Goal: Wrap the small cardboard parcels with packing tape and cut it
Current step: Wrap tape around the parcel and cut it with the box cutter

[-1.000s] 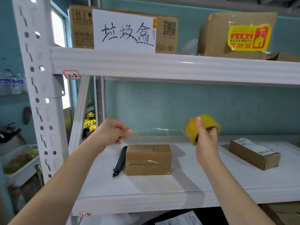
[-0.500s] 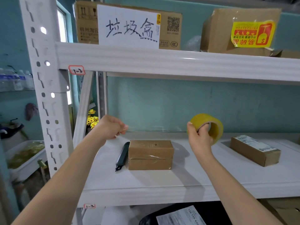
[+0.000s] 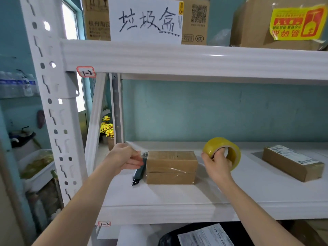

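We are pinching tape in our left hand, gripping the tape roll in our right hand; the mid-frame parcel is looking partly taped, nothing cut.

head cam | looking forward and slightly down at white shelf | sitting close, within arm's reach | single view

Handwritten sign (upper shelf), yellow flowers, water bottles, white tub

Bright daylight from the window, soft shadows, wide-angle bending at edges.
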